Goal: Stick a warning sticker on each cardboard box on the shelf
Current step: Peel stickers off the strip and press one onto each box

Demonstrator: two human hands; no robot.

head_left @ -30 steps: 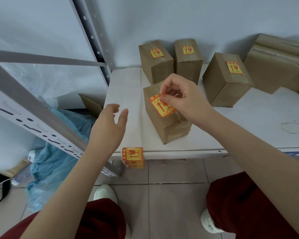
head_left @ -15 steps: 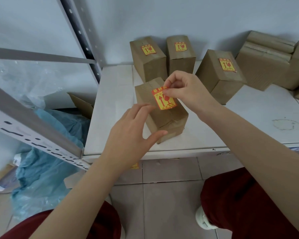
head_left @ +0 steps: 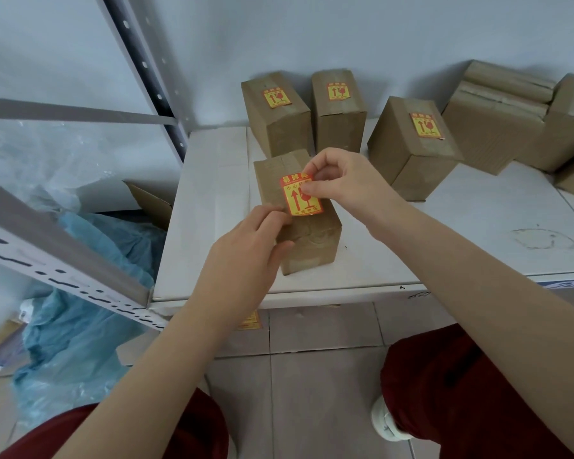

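Brown labelled boxes point(head_left: 280, 130) stand behind the near box point(head_left: 314, 246) gripped by left hand point(head_left: 242, 256); right hand point(head_left: 345, 180) pinches its sticker point(head_left: 299, 203).

Soft even daylight, faint shadows, sharp centre, wide-angle bending at edges (shelf frame curves)

Right hand point(head_left: 345, 183) pinches sticker point(head_left: 300, 197) over box point(head_left: 315, 248) (left hand point(head_left: 246, 250) gripping).

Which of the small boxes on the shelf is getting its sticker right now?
The front box, nearest the shelf edge: the right hand pinches a warning sticker over its top, the left hand holds it. The three boxes behind already wear theirs.
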